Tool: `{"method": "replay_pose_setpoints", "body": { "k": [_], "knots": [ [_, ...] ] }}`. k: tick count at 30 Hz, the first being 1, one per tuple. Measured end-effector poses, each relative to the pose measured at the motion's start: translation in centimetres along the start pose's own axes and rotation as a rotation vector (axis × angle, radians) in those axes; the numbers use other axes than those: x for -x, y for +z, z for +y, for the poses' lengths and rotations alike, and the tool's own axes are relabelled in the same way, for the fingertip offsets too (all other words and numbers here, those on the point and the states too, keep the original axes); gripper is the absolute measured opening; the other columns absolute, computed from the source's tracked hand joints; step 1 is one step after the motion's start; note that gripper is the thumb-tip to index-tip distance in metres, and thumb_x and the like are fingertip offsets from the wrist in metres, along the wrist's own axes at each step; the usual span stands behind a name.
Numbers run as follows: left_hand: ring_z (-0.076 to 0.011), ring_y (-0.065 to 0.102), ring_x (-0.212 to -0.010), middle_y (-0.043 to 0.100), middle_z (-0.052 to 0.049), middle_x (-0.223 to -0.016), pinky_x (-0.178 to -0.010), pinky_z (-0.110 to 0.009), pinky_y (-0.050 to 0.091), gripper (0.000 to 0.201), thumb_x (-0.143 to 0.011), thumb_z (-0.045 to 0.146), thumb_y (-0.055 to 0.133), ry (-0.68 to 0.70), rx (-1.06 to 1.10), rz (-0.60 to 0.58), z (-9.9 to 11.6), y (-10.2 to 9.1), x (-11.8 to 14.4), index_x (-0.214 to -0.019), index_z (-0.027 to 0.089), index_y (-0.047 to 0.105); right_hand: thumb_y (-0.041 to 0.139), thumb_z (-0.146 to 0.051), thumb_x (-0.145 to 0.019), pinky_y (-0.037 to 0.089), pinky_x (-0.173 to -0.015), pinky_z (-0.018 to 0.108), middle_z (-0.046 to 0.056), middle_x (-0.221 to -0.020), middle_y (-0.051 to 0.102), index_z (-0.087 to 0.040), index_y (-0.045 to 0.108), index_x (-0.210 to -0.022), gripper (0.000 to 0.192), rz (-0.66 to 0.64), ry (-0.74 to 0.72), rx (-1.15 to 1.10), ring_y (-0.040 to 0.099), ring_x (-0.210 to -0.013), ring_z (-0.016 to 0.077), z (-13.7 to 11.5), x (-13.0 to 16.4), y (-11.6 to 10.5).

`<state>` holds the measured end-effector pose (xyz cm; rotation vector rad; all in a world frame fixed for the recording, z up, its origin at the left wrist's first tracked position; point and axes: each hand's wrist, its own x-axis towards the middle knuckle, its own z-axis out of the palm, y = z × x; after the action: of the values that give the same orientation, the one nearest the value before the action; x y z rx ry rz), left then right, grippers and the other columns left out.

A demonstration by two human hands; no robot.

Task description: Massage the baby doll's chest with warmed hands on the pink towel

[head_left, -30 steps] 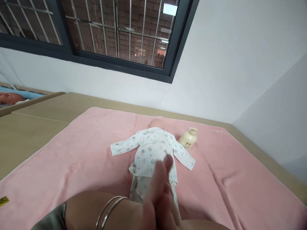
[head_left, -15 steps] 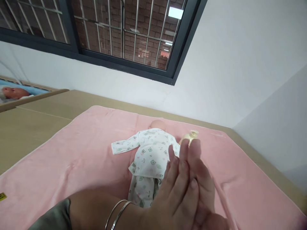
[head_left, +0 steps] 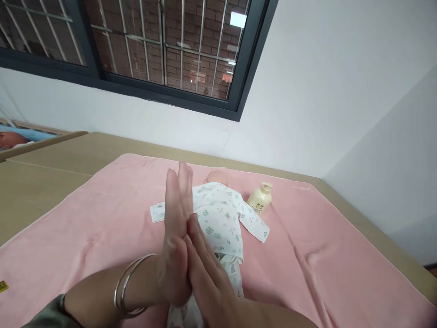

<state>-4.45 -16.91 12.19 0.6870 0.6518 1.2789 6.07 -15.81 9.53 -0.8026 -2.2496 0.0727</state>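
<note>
My left hand (head_left: 177, 232), with two thin silver bangles on its wrist, stands upright with its fingers stretched out. Flat against its palm lies my right hand (head_left: 211, 273), fingers straight too. I see nothing held between them, though the touching palms are hidden. Beyond and below the hands lies a baby doll (head_left: 220, 218) in a white printed top and trousers, its bald head away from me. My hands and arms cover part of its left-side sleeve and its legs. A cream pump bottle (head_left: 260, 199) rests by the doll's right-side sleeve.
A pink mat (head_left: 116, 218) with some creases covers much of the tan tabletop (head_left: 51, 168). Behind it stand a white wall (head_left: 290, 114) and a dark-framed barred window (head_left: 170, 50). At far left another doll (head_left: 13, 139) lies in a blue-lined wooden bed.
My pressed hands have shifted left and changed tilt, the left now upright and the right lower against it. The pump bottle and right-side sleeve have come into full view. The camera has turned slightly.
</note>
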Motion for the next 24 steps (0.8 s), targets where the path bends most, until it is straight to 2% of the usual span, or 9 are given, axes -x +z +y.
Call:
{"method": "replay_pose_setpoints", "body": {
  "k": [2,4,7,10,12,14,16,20,24],
  "knots": [
    [-0.0202,0.005,-0.155,0.034,0.011,-0.161,-0.126,-0.039,0.022,0.059,-0.097,0.055,0.039,0.257,-0.029,0.069,1.9,0.7,-3.8,-0.154,0.047,0.027,0.036,-0.053,-0.102,0.041,-0.118,0.041,0.004,-0.164,0.017,-0.023,-0.005,-0.161,0.078,0.025,-0.011,-0.088,0.026,-0.150,0.0238,0.5,-0.5,-1.0],
    [-0.0215,0.005,-0.155,0.029,0.004,-0.164,-0.127,-0.041,0.016,0.059,-0.100,0.050,0.040,0.421,-0.063,0.088,2.8,1.1,-7.3,-0.155,0.039,0.026,0.030,-0.052,-0.104,0.046,-0.114,0.039,0.004,-0.160,0.032,-0.025,0.016,-0.160,0.064,0.029,0.072,-0.208,0.037,-0.145,0.0220,1.0,-1.0,-2.3],
    [-0.0186,0.008,-0.155,0.024,0.004,-0.166,-0.127,-0.036,0.013,0.053,-0.101,0.046,0.042,0.492,-0.158,0.079,1.8,0.3,-11.3,-0.153,0.038,0.032,0.034,-0.048,-0.105,0.055,-0.104,0.037,0.002,-0.142,0.058,-0.030,0.045,-0.148,0.048,-0.009,0.248,-0.437,0.058,-0.129,0.0206,2.6,-1.7,-4.0],
    [-0.0209,0.016,-0.154,0.028,0.000,-0.165,-0.126,-0.038,0.015,0.052,-0.101,0.050,0.041,0.502,-0.400,0.048,-0.4,-1.7,-14.2,-0.150,0.032,0.037,0.043,-0.046,-0.103,0.058,-0.096,0.039,0.002,-0.124,0.070,-0.029,0.057,-0.139,0.042,-0.060,0.407,-0.549,0.069,-0.111,0.0209,5.6,-2.3,-4.6],
    [-0.0236,0.021,-0.153,0.028,-0.005,-0.164,-0.126,-0.043,0.016,0.055,-0.102,0.051,0.038,0.517,-0.605,0.007,-2.0,-2.9,-16.1,-0.151,0.028,0.034,0.045,-0.044,-0.102,0.055,-0.100,0.042,0.005,-0.128,0.068,-0.028,0.058,-0.138,0.042,-0.087,0.478,-0.447,0.066,-0.117,0.0228,8.2,-2.6,-4.0],
    [-0.0248,0.022,-0.153,0.025,-0.009,-0.165,-0.125,-0.046,0.020,0.056,-0.103,0.048,0.036,0.531,-0.717,0.002,-3.5,-3.8,-17.9,-0.154,0.025,0.029,0.049,-0.039,-0.100,0.041,-0.115,0.048,0.009,-0.141,0.058,-0.023,0.059,-0.138,0.043,-0.036,0.518,-0.143,0.051,-0.136,0.0266,11.1,-2.7,-2.8],
    [-0.0261,0.029,-0.150,0.030,-0.014,-0.162,-0.123,-0.048,0.026,0.058,-0.102,0.042,0.038,0.516,-0.795,0.014,-4.9,-4.5,-19.4,-0.154,0.020,0.027,0.048,-0.028,-0.097,0.032,-0.121,0.051,0.014,-0.151,0.047,-0.016,0.059,-0.137,0.044,-0.036,0.539,0.096,0.040,-0.144,0.0288,13.7,-2.5,-1.2],
    [-0.0261,0.051,-0.136,0.055,-0.016,-0.144,-0.117,-0.048,0.037,0.051,-0.098,0.026,0.039,0.485,-0.959,-0.005,-7.3,-5.6,-21.1,-0.148,0.016,0.039,0.040,-0.015,-0.095,0.024,-0.124,0.046,0.015,-0.155,0.040,-0.011,0.055,-0.141,0.048,-0.228,0.477,0.157,0.032,-0.148,0.0246,17.1,-1.8,1.8],
    [-0.0256,0.053,-0.133,0.058,-0.015,-0.140,-0.116,-0.047,0.039,0.048,-0.094,0.018,0.036,0.576,-1.111,0.030,-8.8,-6.9,-22.0,-0.139,0.013,0.050,0.034,-0.025,-0.101,0.018,-0.126,0.046,0.013,-0.156,0.038,-0.013,0.049,-0.146,0.049,-0.276,0.464,0.128,0.027,-0.150,0.0221,18.7,-1.0,3.2]
  ]
}}
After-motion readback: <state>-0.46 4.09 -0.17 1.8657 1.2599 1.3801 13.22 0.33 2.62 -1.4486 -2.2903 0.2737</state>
